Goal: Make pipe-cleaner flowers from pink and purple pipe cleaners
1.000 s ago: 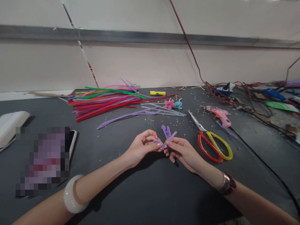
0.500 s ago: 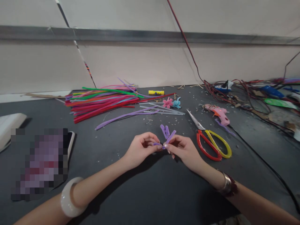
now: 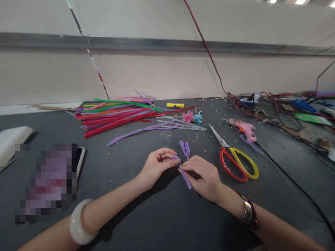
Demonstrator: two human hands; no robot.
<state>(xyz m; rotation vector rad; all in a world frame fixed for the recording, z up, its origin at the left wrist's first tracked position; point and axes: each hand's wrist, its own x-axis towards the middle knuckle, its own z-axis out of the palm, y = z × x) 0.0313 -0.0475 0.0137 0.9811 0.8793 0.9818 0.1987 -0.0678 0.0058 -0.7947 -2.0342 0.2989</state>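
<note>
Both hands meet over the dark table (image 3: 162,216) and pinch one bent purple pipe cleaner (image 3: 184,150). My left hand (image 3: 157,167) holds its looped part between thumb and fingertips. My right hand (image 3: 202,177) grips the loose end, which points down and toward me below the fingers. Two folded purple loops stick up behind the fingers.
A pile of coloured pipe cleaners (image 3: 117,113) lies at the back left, with loose purple and grey ones (image 3: 146,129) nearer. Red and yellow scissors (image 3: 234,162), a pink glue gun (image 3: 244,129), small pipe-cleaner flowers (image 3: 192,116), a yellow glue stick (image 3: 175,105) and tangled cables (image 3: 261,104) lie right. A phone (image 3: 80,157) sits left.
My right hand has turned over and swung the free purple end from pointing up and away to pointing down toward me. The left hand has kept its pinch in place.
</note>
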